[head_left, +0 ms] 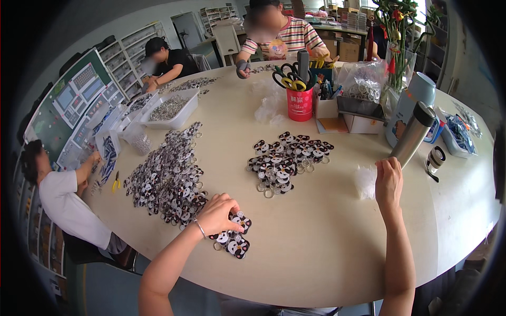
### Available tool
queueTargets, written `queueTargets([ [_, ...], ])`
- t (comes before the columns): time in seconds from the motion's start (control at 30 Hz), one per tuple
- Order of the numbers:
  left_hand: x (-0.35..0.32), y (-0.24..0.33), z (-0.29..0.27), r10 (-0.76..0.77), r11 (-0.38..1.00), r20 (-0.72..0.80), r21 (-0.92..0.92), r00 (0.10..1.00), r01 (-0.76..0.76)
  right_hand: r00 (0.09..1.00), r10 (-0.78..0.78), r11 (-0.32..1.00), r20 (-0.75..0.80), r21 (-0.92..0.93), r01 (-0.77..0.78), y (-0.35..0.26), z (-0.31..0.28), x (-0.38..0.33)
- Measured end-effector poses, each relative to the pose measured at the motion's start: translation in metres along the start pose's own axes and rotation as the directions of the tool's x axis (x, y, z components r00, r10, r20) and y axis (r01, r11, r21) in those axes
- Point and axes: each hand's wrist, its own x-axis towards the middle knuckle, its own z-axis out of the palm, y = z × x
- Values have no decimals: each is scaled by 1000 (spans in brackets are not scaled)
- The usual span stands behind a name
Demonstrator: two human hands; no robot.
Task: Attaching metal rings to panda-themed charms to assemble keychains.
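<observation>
Head view: black-and-white panda keychains (232,238)

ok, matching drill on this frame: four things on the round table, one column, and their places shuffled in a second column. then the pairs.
Things:
1. red cup of scissors
2. steel flask
3. small bunch of panda keyrings
4. white tray of metal rings

Places:
A. under the left hand, near table edge
B. far left of the table, beside the long heap of keyrings
C. just above the right hand, leaning
D. middle of the table's far side, next to a white box of pens

Pairs: 1-D, 2-C, 3-A, 4-B
</observation>
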Motion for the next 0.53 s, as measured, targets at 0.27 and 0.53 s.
queueTargets([
  [0.27, -17, 73, 32, -60, 515, -39, -857, 997, -3, 989, -150, 956, -16, 254, 149, -39, -36, -24],
  [0.53, -22, 95, 56, 218, 960, -228, -125, 949, -250, 875, -181, 827, 449, 551, -111, -77, -27, -83],
])
